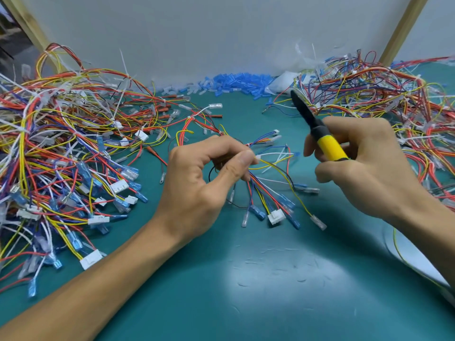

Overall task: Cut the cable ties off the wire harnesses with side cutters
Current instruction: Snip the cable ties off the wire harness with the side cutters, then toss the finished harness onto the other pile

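Harness (267,193) pinched in left hand (205,174), right hand (366,166) gripping side cutters (329,146) just beside.

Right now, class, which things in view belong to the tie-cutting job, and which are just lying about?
In the job: side cutters gripped by the right hand; wire harness pinched by the left hand; left harness pile; right harness pile.
Lying about: blue sleeves by the wall; white sheet at the right edge.
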`<state>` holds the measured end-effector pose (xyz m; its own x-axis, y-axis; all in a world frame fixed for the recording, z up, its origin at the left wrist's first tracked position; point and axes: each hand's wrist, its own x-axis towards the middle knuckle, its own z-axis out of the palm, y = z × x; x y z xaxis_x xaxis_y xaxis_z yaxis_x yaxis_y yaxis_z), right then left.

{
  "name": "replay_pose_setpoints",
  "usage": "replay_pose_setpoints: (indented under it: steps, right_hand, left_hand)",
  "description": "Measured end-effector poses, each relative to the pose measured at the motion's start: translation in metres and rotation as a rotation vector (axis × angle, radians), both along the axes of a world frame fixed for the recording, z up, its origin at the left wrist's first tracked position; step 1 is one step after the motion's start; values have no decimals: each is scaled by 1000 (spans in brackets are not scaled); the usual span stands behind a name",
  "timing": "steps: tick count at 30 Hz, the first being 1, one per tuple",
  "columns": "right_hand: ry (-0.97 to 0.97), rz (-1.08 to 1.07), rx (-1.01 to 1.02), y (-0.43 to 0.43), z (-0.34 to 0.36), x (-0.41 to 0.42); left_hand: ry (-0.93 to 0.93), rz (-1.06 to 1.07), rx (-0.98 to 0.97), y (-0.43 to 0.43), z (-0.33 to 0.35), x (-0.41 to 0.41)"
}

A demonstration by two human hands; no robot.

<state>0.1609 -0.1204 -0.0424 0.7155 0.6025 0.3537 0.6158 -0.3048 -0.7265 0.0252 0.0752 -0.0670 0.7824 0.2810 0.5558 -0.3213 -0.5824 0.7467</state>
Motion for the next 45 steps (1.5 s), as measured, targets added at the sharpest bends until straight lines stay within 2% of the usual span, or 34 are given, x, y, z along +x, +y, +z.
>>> replay_pose_setpoints:
  steps: [3,5,6,8,10,12,16,19,23,27,30,33,36,38,40,43,45]
  right_hand:
    - [7,-76,6,-1,-4,7]
    - [1,-106,-5,1,-4,7]
    - [-6,-112,-12,1,-4,6]
    - [-9,-107,-27,2,-5,5]
    - [-7,-87,-52,3,-7,4]
    - [-9,-70,-79,3,-9,4]
    - [-16,-52,-84,5,-13,1]
    - [54,-39,-33,6,-12,1]
    - [111,21,77,6,-11,0]
    - [349,148,193,13,-13,-9]
    - [432,216,173,18,-17,-12]
    - [481,239,170,18,-16,-14]
    - [679,299,269,14,-9,-13]
    - [843,306,382,15,-5,-7]
    - [992,292,489,14,-2,0]
    - [1193,466,562,6,-1,6]
    - [1267,561,579,-1,1,8]
  left_hand:
    - [-74,112,165,6,5,0]
    - [-109,363,426,15,10,3]
    - [-61,499,529,20,11,6]
    - [138,649,613,33,11,10]
    - [367,682,527,40,7,13]
    - [439,676,368,43,6,15]
    - [139,634,359,44,7,13]
    - [-73,486,141,38,11,14]
    - [-231,161,-148,23,20,12]
    - [-246,-144,-381,16,21,8]
    - [-196,-281,-459,12,19,6]
    - [-182,-298,-432,17,22,7]
    - [-166,-215,-413,30,33,10]
    - [-116,-154,-329,44,44,11]
    - [-9,-136,-93,58,58,14]
    - [61,83,613,77,71,24]
    - [53,327,960,89,84,32]
